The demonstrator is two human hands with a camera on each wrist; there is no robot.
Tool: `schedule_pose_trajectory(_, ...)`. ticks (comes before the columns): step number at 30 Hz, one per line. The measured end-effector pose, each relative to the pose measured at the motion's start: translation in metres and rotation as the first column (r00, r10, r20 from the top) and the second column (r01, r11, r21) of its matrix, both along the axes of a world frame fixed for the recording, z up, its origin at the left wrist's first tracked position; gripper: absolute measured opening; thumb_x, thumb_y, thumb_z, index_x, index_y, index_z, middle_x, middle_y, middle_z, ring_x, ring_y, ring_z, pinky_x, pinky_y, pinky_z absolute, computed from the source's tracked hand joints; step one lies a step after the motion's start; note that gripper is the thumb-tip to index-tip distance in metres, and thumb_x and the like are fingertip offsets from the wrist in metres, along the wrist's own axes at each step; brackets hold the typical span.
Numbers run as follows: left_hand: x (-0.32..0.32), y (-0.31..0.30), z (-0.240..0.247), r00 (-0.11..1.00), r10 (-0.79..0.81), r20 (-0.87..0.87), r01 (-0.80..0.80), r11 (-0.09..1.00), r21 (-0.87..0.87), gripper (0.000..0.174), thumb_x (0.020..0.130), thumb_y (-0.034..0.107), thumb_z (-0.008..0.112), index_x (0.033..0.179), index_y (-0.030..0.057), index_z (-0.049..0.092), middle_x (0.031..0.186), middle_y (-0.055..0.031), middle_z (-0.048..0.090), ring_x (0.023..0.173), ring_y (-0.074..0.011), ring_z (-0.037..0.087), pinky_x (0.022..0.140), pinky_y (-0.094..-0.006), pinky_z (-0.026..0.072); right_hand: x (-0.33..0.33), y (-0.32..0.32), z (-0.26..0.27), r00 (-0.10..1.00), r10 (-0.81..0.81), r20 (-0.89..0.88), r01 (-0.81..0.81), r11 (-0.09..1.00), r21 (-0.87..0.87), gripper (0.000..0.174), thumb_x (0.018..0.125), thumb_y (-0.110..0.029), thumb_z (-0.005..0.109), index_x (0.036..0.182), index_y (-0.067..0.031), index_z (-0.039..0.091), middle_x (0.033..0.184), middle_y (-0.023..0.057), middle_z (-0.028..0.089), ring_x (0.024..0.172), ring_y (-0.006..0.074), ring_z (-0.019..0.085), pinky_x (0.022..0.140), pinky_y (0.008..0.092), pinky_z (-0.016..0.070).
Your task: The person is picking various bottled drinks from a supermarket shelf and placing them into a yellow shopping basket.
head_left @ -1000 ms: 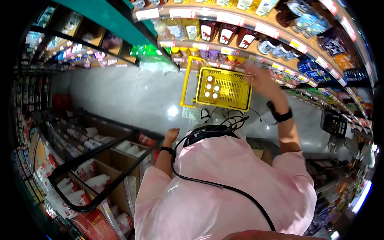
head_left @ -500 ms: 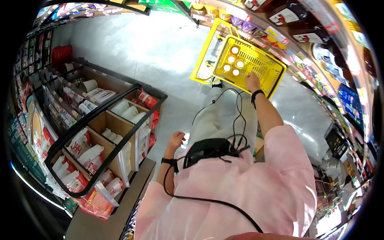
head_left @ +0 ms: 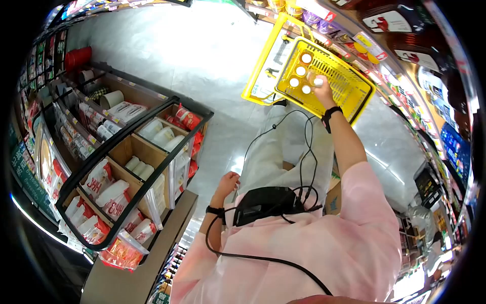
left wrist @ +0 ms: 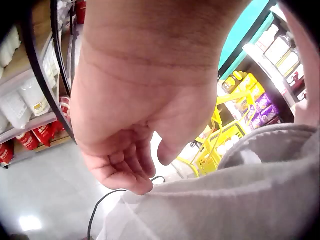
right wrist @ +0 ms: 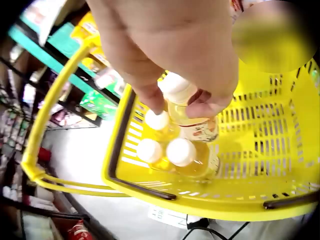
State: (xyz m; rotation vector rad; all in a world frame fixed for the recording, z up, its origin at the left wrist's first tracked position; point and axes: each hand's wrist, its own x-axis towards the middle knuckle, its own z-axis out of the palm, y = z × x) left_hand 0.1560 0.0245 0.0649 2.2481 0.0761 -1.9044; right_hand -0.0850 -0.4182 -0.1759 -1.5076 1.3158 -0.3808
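In the yellow basket [head_left: 349, 81], my right hand [head_left: 324, 93] grips a bottle with a white cap [head_left: 318, 82]. The right wrist view shows thumb and fingers of the hand [right wrist: 175, 45] round the neck of this pale yellow bottle [right wrist: 200, 131], its cap uppermost. Several similar bottles stand beside it, such as one with a white cap [right wrist: 181, 152]. My left hand [head_left: 226, 185] hangs beside the trousers, fingers loosely curled; in the left wrist view the hand [left wrist: 135, 110] holds nothing.
Stocked shelves [head_left: 374, 48] run along the basket's far right side. At the left stands a display bin [head_left: 136, 147] with a black rail, holding white and red packages. Grey floor [head_left: 202, 61] lies between them. Black cables [head_left: 276, 126] hang before the legs.
My right hand has come down from the shelf side into the basket and taken hold of a bottle, which has shifted slightly right. The view has tilted, and the basket appears higher and further right.
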Motion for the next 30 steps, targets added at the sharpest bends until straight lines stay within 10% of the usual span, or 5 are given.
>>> schedule_pose_trajectory(8, 0.065, -0.131, 0.028, 0.735, -0.394, 0.552, 0.618, 0.724, -0.306, 0.031, 0.085, 0.028, 0.064, 0.105, 0.0035, 0.062, 0.085, -0.0137, 0.068, 0.079, -0.0279, 0.067, 0.074, -0.036, 0.0521, 0.002, 0.003, 0.395, 0.985, 0.069, -0.159, -0.094, 0.984, -0.154, 0.04, 0.074, -0.031, 0.075, 0.105, -0.0108, 0.06, 0.081, 0.014, 0.069, 0.078, 0.0309, 0.067, 0.068, 0.0402, 0.0516)
schedule_pose_trajectory(15, -0.003, -0.33, 0.243, 0.835, -0.548, -0.036, 0.094, 0.208, -0.974, 0.089, 0.078, 0.021, 0.079, 0.15, 0.0091, 0.026, 0.14, -0.0136, 0.046, 0.13, -0.0212, 0.039, 0.102, -0.0365, 0.0403, 0.016, 0.014, 0.645, 0.94, 0.089, -0.328, -0.25, 0.834, -0.491, 0.027, 0.076, -0.03, 0.076, 0.092, -0.0095, 0.068, 0.077, 0.0095, 0.068, 0.073, 0.0242, 0.065, 0.061, 0.0334, 0.0512)
schedule_pose_trajectory(17, -0.039, -0.346, 0.305, 0.713, -0.68, -0.174, -0.083, 0.164, -0.983, 0.083, 0.079, 0.021, 0.079, 0.146, 0.005, 0.032, 0.136, -0.0092, 0.05, 0.122, -0.0169, 0.048, 0.1, -0.0329, 0.0415, 0.005, 0.005, 0.665, 0.783, 0.054, -0.619, -0.621, 0.028, -0.783, 0.018, 0.08, -0.021, 0.073, 0.092, -0.0088, 0.07, 0.077, 0.0079, 0.067, 0.072, 0.0238, 0.065, 0.061, 0.0308, 0.051)
schedule_pose_trajectory(21, -0.051, -0.37, 0.337, 0.753, -0.647, -0.12, -0.107, 0.06, -0.992, 0.058, 0.081, 0.025, 0.076, 0.128, 0.0013, 0.052, 0.113, -0.0047, 0.063, 0.103, -0.0134, 0.059, 0.091, -0.0293, 0.0485, 0.014, 0.008, 0.707, 0.929, 0.141, 0.343, 0.106, 0.785, -0.61, 0.019, 0.086, -0.021, 0.069, 0.093, -0.0034, 0.07, 0.078, 0.0045, 0.068, 0.067, 0.0081, 0.06, 0.059, 0.0249, 0.0476)
schedule_pose_trajectory(30, -0.067, -0.375, 0.361, 0.479, -0.708, -0.52, -0.496, 0.27, -0.825, 0.085, 0.071, 0.069, 0.069, 0.12, 0.001, 0.055, 0.097, -0.0154, 0.064, 0.086, -0.0265, 0.065, 0.074, -0.037, 0.0564, 0.0, 0.057, 0.679, 0.641, 0.087, 0.763, 0.067, 0.983, -0.169, 0.067, 0.083, -0.007, 0.071, 0.137, 0.0035, 0.032, 0.116, 0.0186, 0.06, 0.089, 0.0193, 0.065, 0.074, 0.0282, 0.0547)
